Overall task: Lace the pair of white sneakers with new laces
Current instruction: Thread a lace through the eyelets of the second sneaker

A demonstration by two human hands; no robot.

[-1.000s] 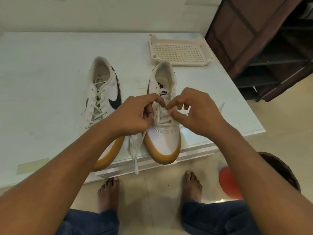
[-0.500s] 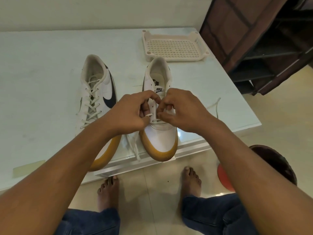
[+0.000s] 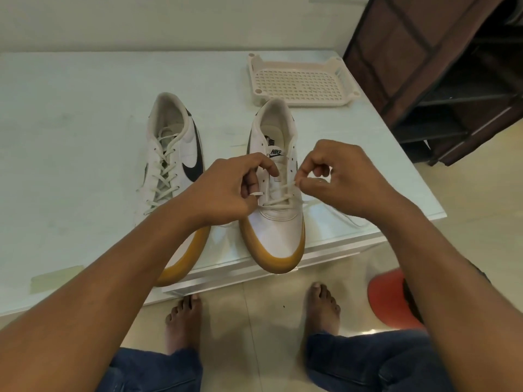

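I work on the shoe [image 3: 278, 230], which stands on the table [image 3: 70, 123] with its toe poking over the near edge. My left hand [image 3: 226, 190] is at the left side of this shoe, fingers curled, pinching the stiff tip of the lace [image 3: 278, 192]. My right hand [image 3: 339, 176] is at the right side of the shoe, and its thumb and finger pinch the other part of the lace just above the holes. Only the low holes are crossed, and the ones near the tongue are bare. I think the good way is to keep both ends the same length, pull each cross flat and snug, then poke the tip straight into the next hole. The lace is thin, white and floppy, so it can twist. The shoe looks like smooth white leather, with a round toe and a thick yellow-brown sole. Left of it lies the other shoe [image 3: 172, 154], already laced. Behind it sits a pale plastic tray [image 3: 300, 80] full of little holes.
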